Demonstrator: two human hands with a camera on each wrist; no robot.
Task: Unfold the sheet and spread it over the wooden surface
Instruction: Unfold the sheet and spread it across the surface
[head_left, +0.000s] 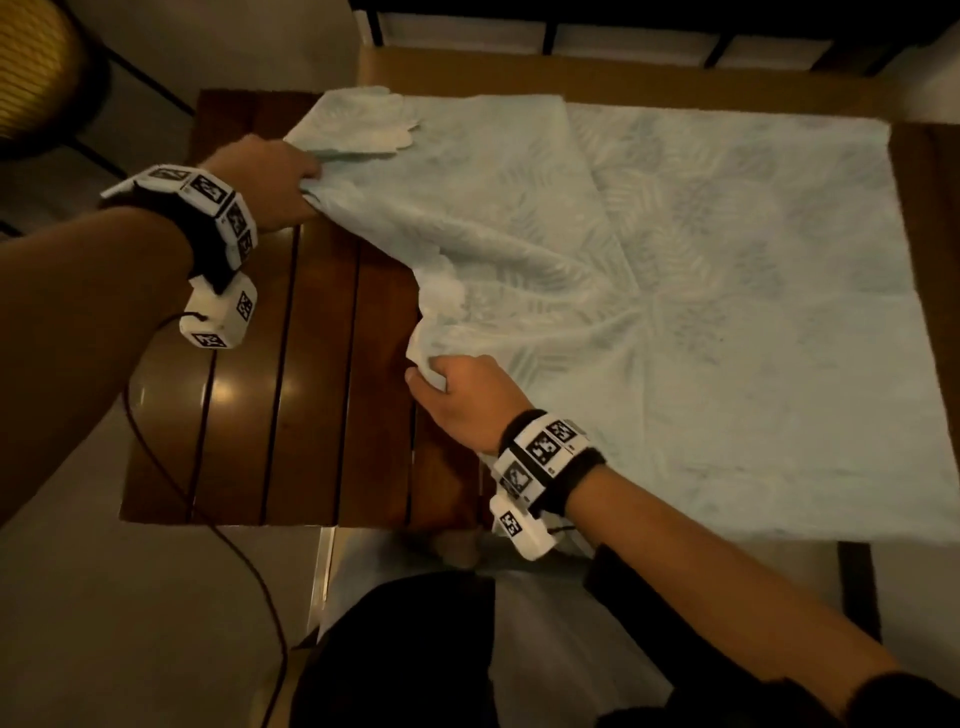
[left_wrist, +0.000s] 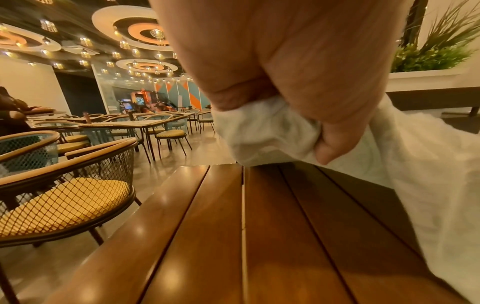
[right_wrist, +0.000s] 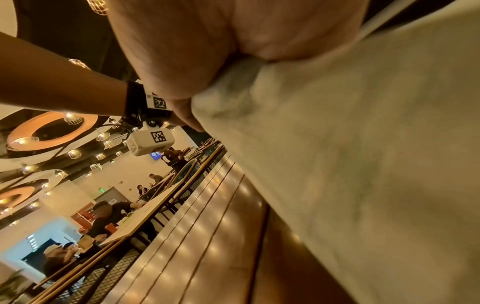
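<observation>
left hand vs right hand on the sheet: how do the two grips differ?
The left hand grips the sheet at the table's far edge, beside a bunched corner; the right hand grips it nearer the person. In the wrist views the left hand's fingers curl round a wad of cloth, while the right hand's fingers are mostly hidden by it. Both hold the sheet's left edge over the bare wooden slats.

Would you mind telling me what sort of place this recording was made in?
Most likely a café or food-court dining hall: rows of tables with mesh-backed chairs, ring-shaped ceiling lights, and what look like arcade machines at the back.
</observation>
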